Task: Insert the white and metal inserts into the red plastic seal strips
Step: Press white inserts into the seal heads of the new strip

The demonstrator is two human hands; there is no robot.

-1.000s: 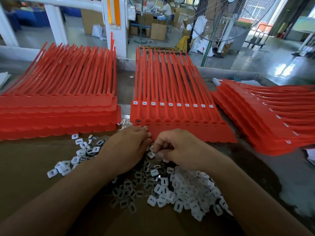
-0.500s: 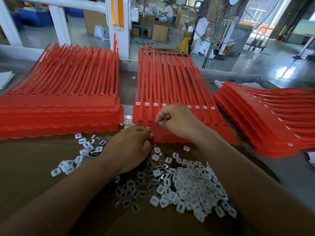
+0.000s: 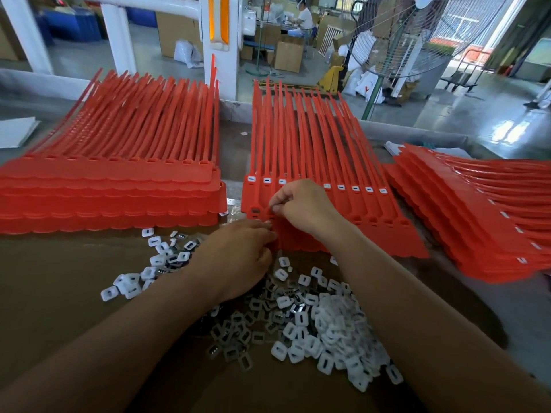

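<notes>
A red sheet of joined seal strips [image 3: 351,210] lies in the middle, with white inserts seated in a row of its sockets. My right hand [image 3: 301,204] hovers over the sheet's near left part, thumb and forefinger pinched together at a socket; what they pinch is too small to see. My left hand [image 3: 241,257] rests at the sheet's near edge with curled fingers, their contents hidden. A heap of loose white and metal inserts [image 3: 316,323] lies on the brown table under my forearms.
A tall stack of red strip sheets [image 3: 113,186] stands at the left, another stack [image 3: 477,210] at the right. More inserts [image 3: 155,263] are scattered left of my left hand. A standing fan [image 3: 402,40] and a seated person are beyond the table.
My right hand rose from the insert heap to the middle sheet and now pinches at a socket near its left end. My left hand stayed at the sheet's near edge.
</notes>
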